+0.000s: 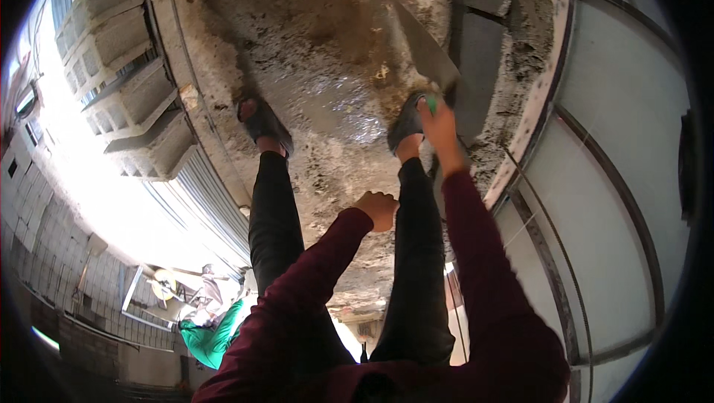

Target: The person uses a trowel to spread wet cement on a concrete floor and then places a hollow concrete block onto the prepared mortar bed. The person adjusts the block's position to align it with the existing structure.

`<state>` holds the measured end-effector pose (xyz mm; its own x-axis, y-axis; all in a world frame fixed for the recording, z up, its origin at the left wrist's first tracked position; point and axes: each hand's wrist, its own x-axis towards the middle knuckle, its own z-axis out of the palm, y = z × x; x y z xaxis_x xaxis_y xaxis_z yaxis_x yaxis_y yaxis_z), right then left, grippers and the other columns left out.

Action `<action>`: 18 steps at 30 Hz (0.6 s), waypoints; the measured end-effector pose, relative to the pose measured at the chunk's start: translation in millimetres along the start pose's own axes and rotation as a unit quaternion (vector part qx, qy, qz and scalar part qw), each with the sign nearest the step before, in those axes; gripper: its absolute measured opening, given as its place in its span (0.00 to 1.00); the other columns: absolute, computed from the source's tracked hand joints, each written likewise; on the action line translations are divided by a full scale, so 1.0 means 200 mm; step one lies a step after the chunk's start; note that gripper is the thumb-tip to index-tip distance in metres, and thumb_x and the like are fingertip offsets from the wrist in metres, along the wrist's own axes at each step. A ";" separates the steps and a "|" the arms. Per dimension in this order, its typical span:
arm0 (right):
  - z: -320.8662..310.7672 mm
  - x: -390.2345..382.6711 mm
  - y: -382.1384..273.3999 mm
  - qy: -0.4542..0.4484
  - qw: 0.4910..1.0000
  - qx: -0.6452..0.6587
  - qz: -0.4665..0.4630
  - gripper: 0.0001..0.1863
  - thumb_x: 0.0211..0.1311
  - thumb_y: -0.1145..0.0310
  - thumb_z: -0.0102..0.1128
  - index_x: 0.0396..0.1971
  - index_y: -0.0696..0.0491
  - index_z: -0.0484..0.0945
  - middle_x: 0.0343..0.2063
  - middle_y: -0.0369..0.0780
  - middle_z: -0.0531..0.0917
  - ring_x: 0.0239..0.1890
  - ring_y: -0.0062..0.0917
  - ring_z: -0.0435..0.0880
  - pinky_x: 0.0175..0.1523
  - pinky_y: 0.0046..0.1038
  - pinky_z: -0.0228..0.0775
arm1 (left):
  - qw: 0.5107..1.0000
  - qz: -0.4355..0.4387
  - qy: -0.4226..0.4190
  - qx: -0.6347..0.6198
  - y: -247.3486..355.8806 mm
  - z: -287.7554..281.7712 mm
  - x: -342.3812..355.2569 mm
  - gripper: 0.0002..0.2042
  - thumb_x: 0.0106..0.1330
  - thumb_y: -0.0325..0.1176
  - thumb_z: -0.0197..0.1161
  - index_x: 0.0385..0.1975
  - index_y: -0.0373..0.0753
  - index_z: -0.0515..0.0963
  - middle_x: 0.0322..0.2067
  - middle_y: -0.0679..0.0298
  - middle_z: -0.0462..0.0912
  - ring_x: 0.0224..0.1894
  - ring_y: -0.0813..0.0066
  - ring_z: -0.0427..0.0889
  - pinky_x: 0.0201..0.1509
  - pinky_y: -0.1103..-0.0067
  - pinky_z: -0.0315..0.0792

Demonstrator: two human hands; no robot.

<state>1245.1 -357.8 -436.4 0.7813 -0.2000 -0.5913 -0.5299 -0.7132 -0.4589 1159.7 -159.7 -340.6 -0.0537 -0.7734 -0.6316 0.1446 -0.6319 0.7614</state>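
My right hand [440, 131] is closed around the green handle of a pointed trowel [425, 49], just above my right sandal [405, 120]. The trowel's grey triangular blade reaches forward and left over rough, wet mortar [320, 98] on the ground. Beside my right leg, my left hand [379, 211] is closed in a fist, and no object shows in it. Between my sandaled feet the mortar is shiny with water. Farther forward, the surface is brown and partly smeared by motion.
Hollow concrete blocks [137, 120] are stacked at the left, past a raised edge [195, 90]. Pale panels with metal bars [602, 150] stand along the right, with a rope [558, 243] across them. A person in green [204, 340] is at the lower left.
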 end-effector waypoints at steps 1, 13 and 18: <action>0.12 0.19 -0.01 -0.008 0.997 -0.068 -0.029 0.19 0.61 0.61 0.54 0.35 0.66 0.74 0.28 0.57 0.79 0.31 0.52 0.79 0.37 0.45 0.69 | 1.000 0.009 0.028 0.003 -0.04 0.06 0.00 0.09 0.53 0.28 0.52 0.34 0.36 0.75 0.40 0.54 0.77 0.45 0.54 0.76 0.48 0.60 0.69; 1.36 -0.22 -0.30 0.036 0.993 0.081 0.080 0.19 0.59 0.62 0.57 0.42 0.61 0.72 0.31 0.54 0.80 0.35 0.50 0.80 0.41 0.42 0.71 | 0.990 0.043 0.125 -0.049 -0.29 0.48 -0.34 0.23 0.61 0.41 0.49 0.57 0.42 0.69 0.57 0.55 0.71 0.51 0.55 0.76 0.56 0.60 0.66; 1.42 -0.72 -0.09 0.041 0.950 0.205 0.232 0.18 0.60 0.66 0.54 0.46 0.61 0.72 0.34 0.52 0.80 0.36 0.38 0.81 0.42 0.35 0.71 | 0.920 0.005 -0.390 0.041 -0.18 0.44 -0.63 0.27 0.58 0.37 0.53 0.61 0.46 0.65 0.57 0.60 0.72 0.60 0.60 0.69 0.59 0.71 0.63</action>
<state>1048.4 -126.2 -531.7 0.4457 -0.4925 -0.7475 -0.8947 -0.2161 -0.3910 1074.8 -44.2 -276.6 -0.7505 -0.5595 -0.3515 0.0751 -0.6008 0.7959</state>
